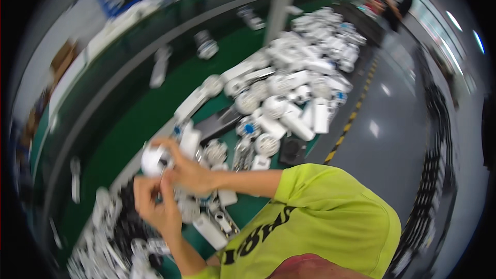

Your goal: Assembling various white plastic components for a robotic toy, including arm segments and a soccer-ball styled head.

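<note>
My right hand [188, 170] reaches in over the bench with its fingers wrapped round a white rounded plastic housing [154, 161], which has a dark spot on its side. Just below it, my left hand [157, 206] is closed, thumb and fingers pinched together close to the housing's lower edge. What sits in that pinch is too small and blurred to make out. Beneath the hands lie white plastic parts, among them a round slotted piece [215, 151] and a long white casing [209, 231].
A large heap of white housings [305, 62] covers the green bench to the far right. Black and white small parts [111, 232] are piled at near left. Beyond, a green conveyor belt [129, 103] carries spaced parts past a post [281, 8]. Another person [400, 5] stands far right.
</note>
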A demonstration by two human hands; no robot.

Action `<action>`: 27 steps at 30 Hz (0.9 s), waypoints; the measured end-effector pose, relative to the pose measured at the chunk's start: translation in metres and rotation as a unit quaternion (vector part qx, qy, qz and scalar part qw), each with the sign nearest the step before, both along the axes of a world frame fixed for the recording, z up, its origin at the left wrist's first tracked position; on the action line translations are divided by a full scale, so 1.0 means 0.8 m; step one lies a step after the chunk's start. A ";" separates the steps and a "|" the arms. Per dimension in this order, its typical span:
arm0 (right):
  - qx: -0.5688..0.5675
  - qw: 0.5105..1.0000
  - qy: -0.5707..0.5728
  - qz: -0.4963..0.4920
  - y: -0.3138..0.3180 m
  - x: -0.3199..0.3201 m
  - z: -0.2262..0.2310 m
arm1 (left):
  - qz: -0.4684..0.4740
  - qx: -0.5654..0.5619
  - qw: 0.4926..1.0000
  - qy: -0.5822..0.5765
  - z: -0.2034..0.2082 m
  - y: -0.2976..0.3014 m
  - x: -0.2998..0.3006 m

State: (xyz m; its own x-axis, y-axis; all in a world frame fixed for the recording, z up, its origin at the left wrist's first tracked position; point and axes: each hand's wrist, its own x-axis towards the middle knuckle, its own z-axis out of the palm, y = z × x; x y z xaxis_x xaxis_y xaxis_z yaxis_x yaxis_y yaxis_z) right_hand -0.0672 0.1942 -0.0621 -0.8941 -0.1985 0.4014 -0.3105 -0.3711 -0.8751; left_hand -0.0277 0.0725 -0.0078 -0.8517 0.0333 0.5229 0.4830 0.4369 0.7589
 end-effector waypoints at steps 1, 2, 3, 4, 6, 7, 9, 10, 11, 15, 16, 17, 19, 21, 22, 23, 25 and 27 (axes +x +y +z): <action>-0.024 0.999 -0.045 -0.012 0.012 0.001 0.003 | 0.006 -0.004 1.000 0.005 0.002 0.016 -0.007; 0.057 0.989 0.025 -0.131 0.011 -0.006 -0.003 | -0.006 0.019 1.000 0.023 0.000 0.020 -0.011; 0.070 0.980 0.057 -0.177 0.019 -0.006 -0.007 | -0.022 0.092 0.995 0.030 -0.017 0.022 -0.015; 0.100 0.969 0.092 -0.208 0.026 -0.008 0.005 | -0.037 0.163 0.986 -0.010 -0.024 0.021 -0.016; -0.040 0.996 -0.022 -0.077 0.023 0.003 0.030 | -0.035 0.305 0.951 -0.045 -0.028 0.027 -0.014; -0.045 0.997 -0.033 -0.056 0.021 0.000 0.024 | -0.011 0.301 0.952 -0.048 -0.031 0.030 -0.015; -0.028 0.998 -0.020 -0.046 0.020 -0.004 0.014 | -0.026 0.289 0.957 -0.011 -0.032 0.033 -0.012; -0.018 0.999 -0.012 -0.049 0.021 -0.005 0.010 | -0.016 0.289 0.957 -0.014 -0.032 0.030 -0.011; -0.017 0.999 -0.017 -0.042 0.022 -0.004 0.009 | -0.004 0.195 0.980 0.027 -0.031 0.026 -0.010; 0.039 0.996 0.035 -0.075 0.024 -0.001 0.012 | -0.009 0.007 0.997 0.081 -0.023 0.004 -0.007; 0.048 0.997 0.037 -0.052 0.025 0.000 0.016 | -0.031 0.014 0.998 0.061 -0.021 -0.002 -0.005; 0.057 0.997 0.039 -0.028 0.026 0.002 0.020 | -0.053 0.021 0.998 0.040 -0.018 -0.006 -0.004; 0.067 0.997 0.040 0.008 0.025 0.006 0.028 | -0.032 0.032 0.999 0.030 -0.010 -0.011 0.001; 0.099 0.994 0.038 0.011 0.024 0.010 0.033 | -0.002 0.050 0.999 0.015 -0.006 -0.016 0.006; 0.114 0.993 0.037 0.014 0.024 0.012 0.033 | 0.007 0.052 0.999 0.011 -0.007 -0.015 0.007; 0.115 0.992 0.035 0.028 0.021 0.014 0.032 | 0.012 0.073 0.997 -0.006 -0.008 -0.015 0.010; 0.143 0.986 0.084 -0.009 0.016 0.017 0.028 | 0.023 0.117 0.992 -0.039 -0.011 -0.019 0.009; 0.156 0.982 0.106 -0.015 0.007 0.016 0.021 | -0.008 0.087 0.995 -0.054 -0.016 -0.047 -0.002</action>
State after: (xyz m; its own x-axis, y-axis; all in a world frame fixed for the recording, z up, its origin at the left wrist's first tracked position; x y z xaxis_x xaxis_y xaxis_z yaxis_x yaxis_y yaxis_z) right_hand -0.0546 0.1998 -0.0456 -0.8043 -0.3155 0.5036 -0.5054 -0.0827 -0.8589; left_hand -0.0292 0.0352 -0.0202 -0.9031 -0.0363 0.4279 0.4006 0.2878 0.8699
